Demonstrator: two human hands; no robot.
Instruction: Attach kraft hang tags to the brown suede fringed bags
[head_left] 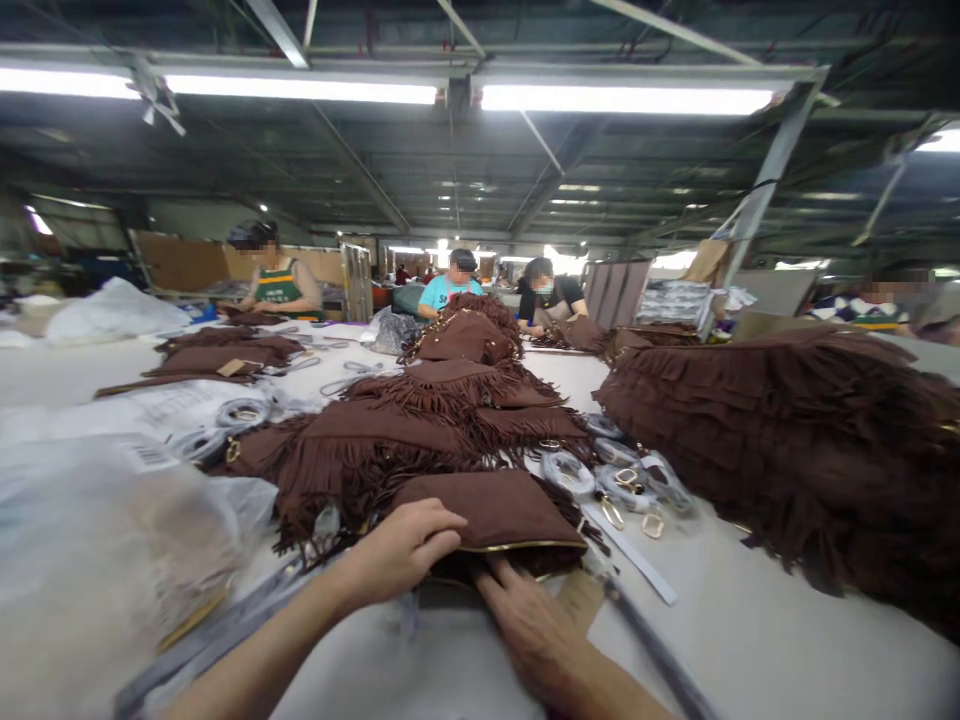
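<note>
A brown fringed bag (495, 510) lies on the table in front of me, its gold-zipped mouth open towards me. At the mouth's left end, my left hand (409, 545) is closed on the bag, fingers over the upper panel. My right hand (529, 615) reaches into the mouth from below. Its fingertips are hidden inside, so whether they grip anything does not show. A brown card tag (581, 598) sits beside my right hand, under the bag's right corner.
Brown fringed bags (382, 430) are heaped beyond, with a tall stack (712, 430) on the right. Wrapped straps with gold clasps (615, 475) and a white strip (630, 555) lie right of the bag. Clear plastic bags (112, 540) fill the left. Co-workers (281, 285) work across the table.
</note>
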